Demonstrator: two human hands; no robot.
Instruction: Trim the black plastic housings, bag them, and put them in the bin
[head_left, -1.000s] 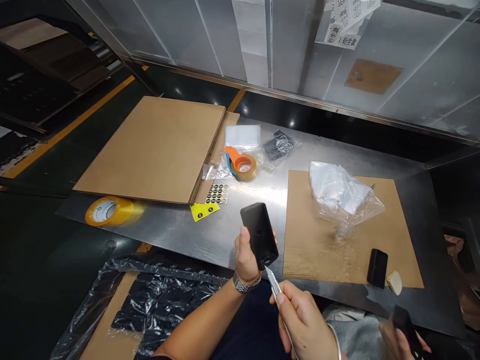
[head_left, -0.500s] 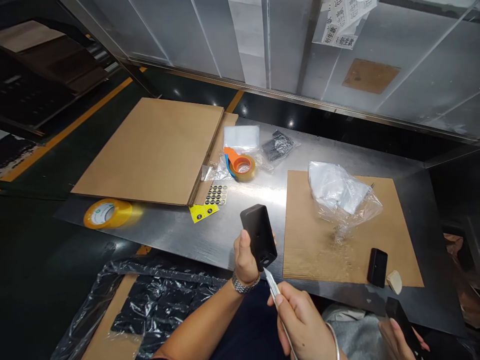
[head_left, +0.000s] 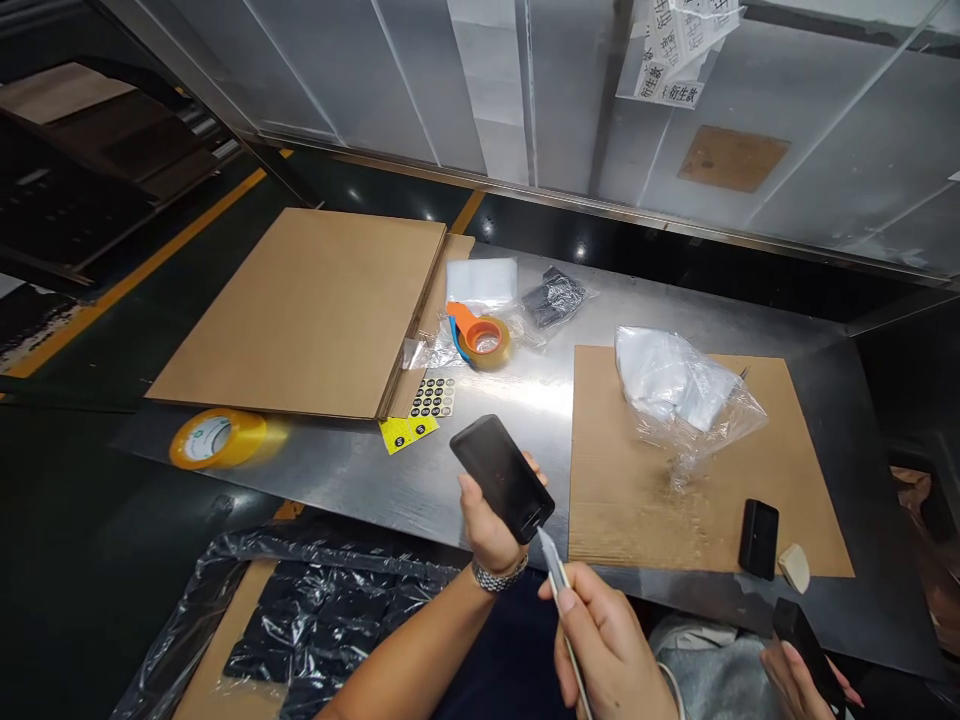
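A black rectangular plastic case (head_left: 496,474), hollow on the side facing me, rests in my left hand (head_left: 491,530). My fingers wrap round it, with the thumb along its left edge. A utility knife (head_left: 556,570) is gripped in my right hand (head_left: 604,635). Its blade tip is at the lower end of the case, by a small opening there; whether it touches cannot be made out. Another black case (head_left: 759,540) stands on the cardboard sheet (head_left: 622,500) to the right, beside a pale wedge-shaped piece (head_left: 794,567).
A co-worker's hand (head_left: 801,680) holds a similar black piece at lower right. Stacked cardboard (head_left: 300,310), a tape roll (head_left: 206,438), an orange tape dispenser (head_left: 472,325), sticker sheets (head_left: 409,430) and a clear plastic bag (head_left: 675,380) lie on the metal table (head_left: 360,470). Plastic-wrapped black pieces (head_left: 330,610) sit below.
My left hand has turned the case, its top end swinging left and its lower end right. The knife tip has shifted slightly right, staying at the lower end.
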